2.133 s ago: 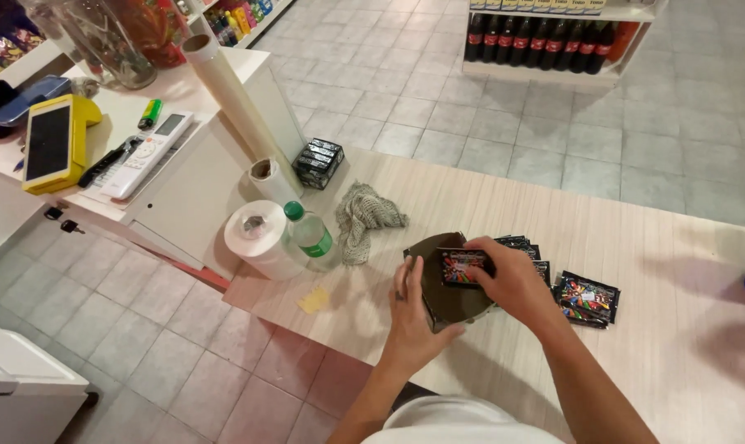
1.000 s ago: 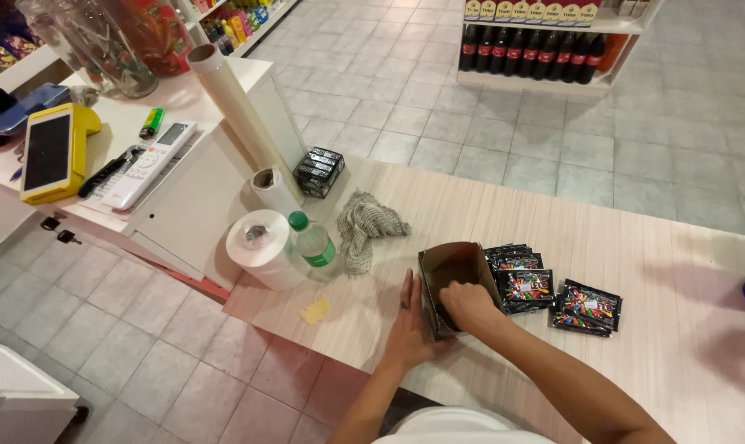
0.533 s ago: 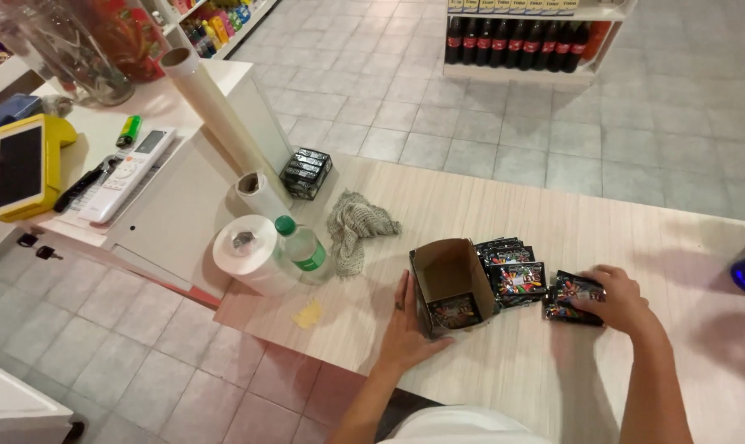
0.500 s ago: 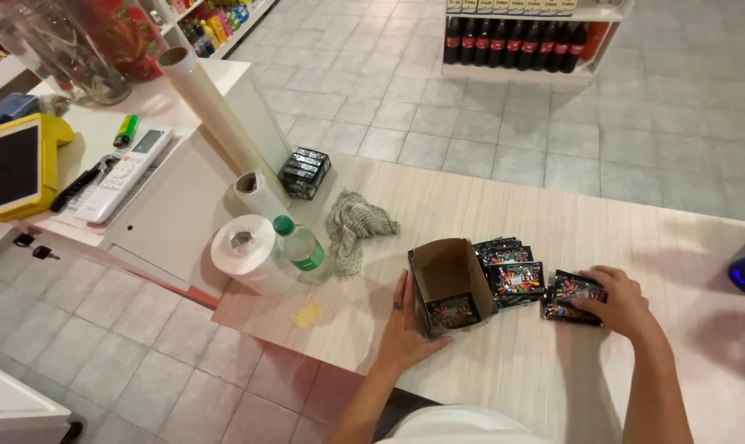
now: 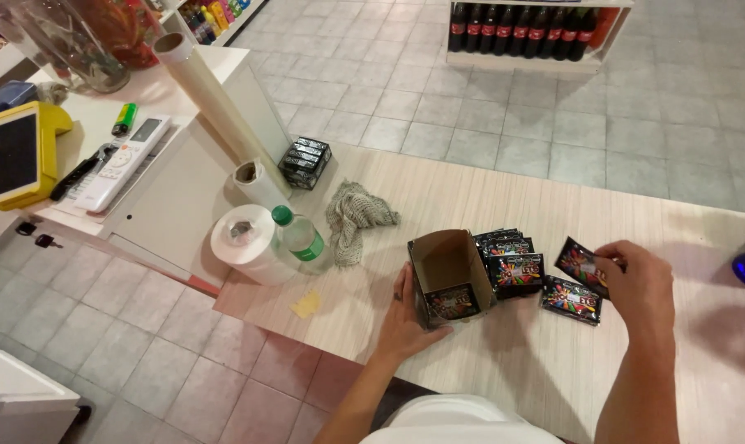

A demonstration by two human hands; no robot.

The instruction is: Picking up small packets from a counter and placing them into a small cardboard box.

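Pinched in the right hand [image 5: 645, 289], 1 small black sachet [image 5: 580, 263] hangs tilted just above another sachet [image 5: 571, 296] lying on the desk [image 5: 487, 378]; the grip is only at 1 edge of the packet, fingers closed on it. Left hand [image 5: 407, 316] lies flat and open against the near-left side of the small open cardboard box [image 5: 448, 275], holding nothing, just bracing it. More sachets stand stacked [image 5: 510, 259] touching the box's right side. With so light a pinch the packet could slip, I think, and a push on the box might topple that stack
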